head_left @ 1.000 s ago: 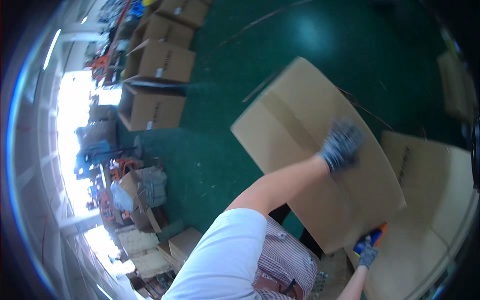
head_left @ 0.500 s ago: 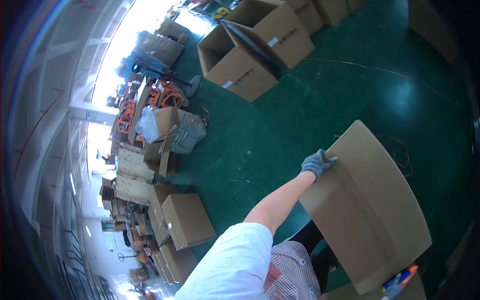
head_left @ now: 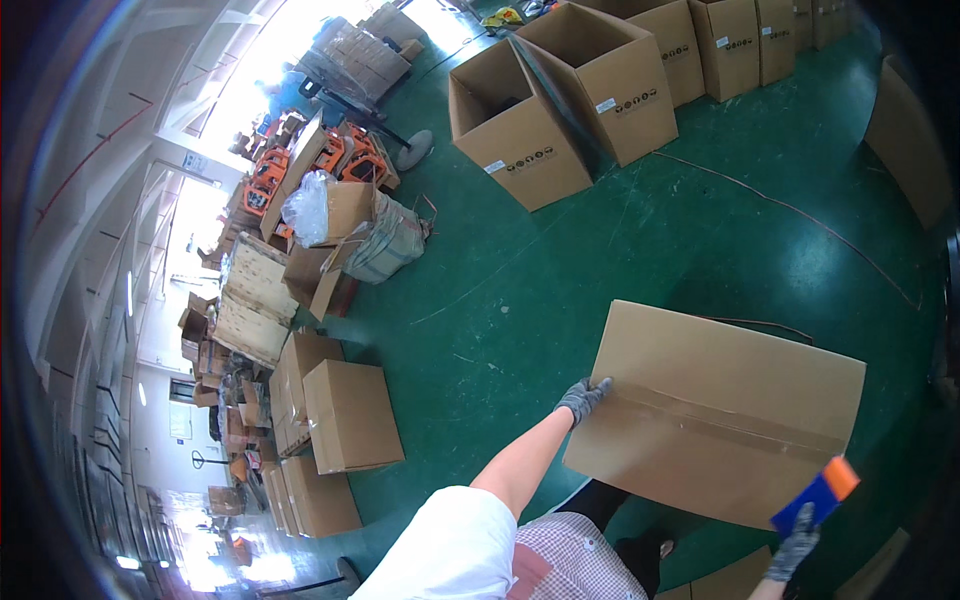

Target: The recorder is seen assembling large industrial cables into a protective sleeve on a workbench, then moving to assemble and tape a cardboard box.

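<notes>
Gloved hands [head_left: 583,398] on cardboard box [head_left: 720,425], green floor [head_left: 560,270]

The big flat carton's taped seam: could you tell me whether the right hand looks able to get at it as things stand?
Probably yes. The right hand, holding a blue and orange tool, is at the carton's near edge, and nothing lies across the seam. The left hand only grips the far corner.

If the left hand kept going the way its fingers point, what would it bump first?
The left hand already grips the big cardboard box at its left edge, so it would meet that box at once.
</notes>
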A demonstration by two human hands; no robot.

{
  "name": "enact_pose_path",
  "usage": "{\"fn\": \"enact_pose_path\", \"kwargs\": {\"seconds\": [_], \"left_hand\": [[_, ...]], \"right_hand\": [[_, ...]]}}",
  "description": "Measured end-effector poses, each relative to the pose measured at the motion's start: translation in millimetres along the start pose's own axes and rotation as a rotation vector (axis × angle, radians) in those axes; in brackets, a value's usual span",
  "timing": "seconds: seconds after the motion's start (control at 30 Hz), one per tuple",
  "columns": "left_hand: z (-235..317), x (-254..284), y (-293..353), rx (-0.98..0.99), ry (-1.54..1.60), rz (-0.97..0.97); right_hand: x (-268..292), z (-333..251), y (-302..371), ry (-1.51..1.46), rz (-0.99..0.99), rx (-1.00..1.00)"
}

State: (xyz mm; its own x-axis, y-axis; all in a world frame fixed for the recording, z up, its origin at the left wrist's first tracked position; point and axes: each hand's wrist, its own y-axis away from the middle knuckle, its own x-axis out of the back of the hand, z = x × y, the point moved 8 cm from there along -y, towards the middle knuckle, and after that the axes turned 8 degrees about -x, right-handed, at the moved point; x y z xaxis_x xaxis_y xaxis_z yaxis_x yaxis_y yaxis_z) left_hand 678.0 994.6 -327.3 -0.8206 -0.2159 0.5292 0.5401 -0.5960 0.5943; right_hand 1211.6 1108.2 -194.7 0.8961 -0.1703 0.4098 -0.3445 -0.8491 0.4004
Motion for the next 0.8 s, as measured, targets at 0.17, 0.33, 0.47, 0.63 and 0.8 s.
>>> {"fn": "enact_pose_path", "kwargs": {"seconds": [0.17, 0.33, 0.47, 0.63, 0.8], "left_hand": [[8.6, 13.0, 27.9, 0.048, -0.247, 0.168], [12.8, 0.2, 118.0, -0.183, -0.520, 0.206], [-13.6, -63.2, 247.9, -0.270, -0.785, -0.626], [-51.0, -123.0, 345.6, -0.516, -0.928, -0.919], [-42.2, -93.2, 370.9, -0.432, -0.699, -0.554]], "right_hand": [[-64.7, 10.9, 118.6, -0.298, -0.505, -0.273], [-40.0, 49.5, 212.9, -0.358, -0.800, -0.528], [23.0, 36.6, 254.8, -0.036, -0.814, -0.348], [75.0, 70.7, 260.1, 0.127, -1.039, -0.411], [82.9, 33.3, 279.1, -0.016, -1.140, -0.349]]}}
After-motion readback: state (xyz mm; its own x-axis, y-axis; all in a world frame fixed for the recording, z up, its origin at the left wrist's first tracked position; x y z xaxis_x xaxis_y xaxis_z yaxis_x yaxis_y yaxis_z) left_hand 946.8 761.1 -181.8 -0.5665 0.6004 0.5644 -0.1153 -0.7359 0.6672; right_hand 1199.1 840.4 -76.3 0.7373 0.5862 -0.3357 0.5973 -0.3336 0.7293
